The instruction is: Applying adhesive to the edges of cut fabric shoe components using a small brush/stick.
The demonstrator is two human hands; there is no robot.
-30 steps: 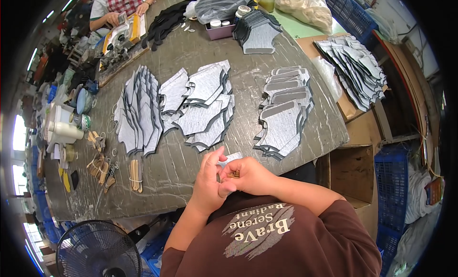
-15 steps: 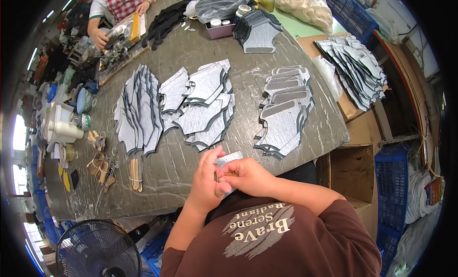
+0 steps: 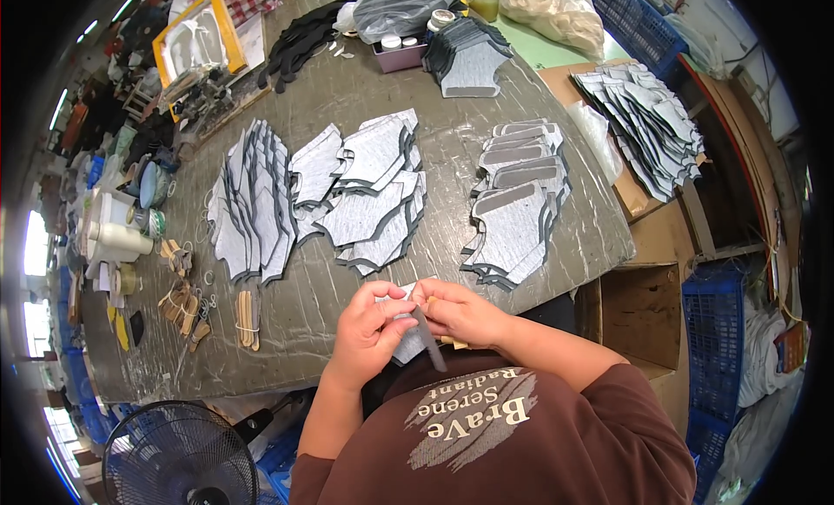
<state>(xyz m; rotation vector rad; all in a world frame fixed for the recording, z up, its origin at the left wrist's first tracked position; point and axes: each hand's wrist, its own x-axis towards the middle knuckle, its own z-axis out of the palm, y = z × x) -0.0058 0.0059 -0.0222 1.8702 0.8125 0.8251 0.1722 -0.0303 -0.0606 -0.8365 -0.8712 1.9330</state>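
My left hand (image 3: 372, 327) and my right hand (image 3: 460, 314) meet at the table's near edge, fingertips together. A narrow dark grey strip (image 3: 430, 342) hangs from the pinch of my left thumb and fingers, its upper end between both hands. Below the curled fingers of my right hand pokes a tan stick (image 3: 453, 342), apparently wooden; most of it is hidden in the grip. A light grey fabric piece (image 3: 407, 350) shows beneath my hands, largely covered. Just ahead on the table lie overlapping grey cut fabric pieces (image 3: 373, 211).
More cut pieces lie in stacks at left (image 3: 252, 201), right (image 3: 519, 214) and back (image 3: 469, 62). Bundled wooden sticks (image 3: 248, 320) rest left of my hands. Across the table, a person works by a yellow frame (image 3: 198, 43). A black fan (image 3: 180, 457) stands at lower left.
The dark grey strip now hangs in view between my hands. My left fingers have closed into a pinch. Across the table, the yellow frame has been raised.
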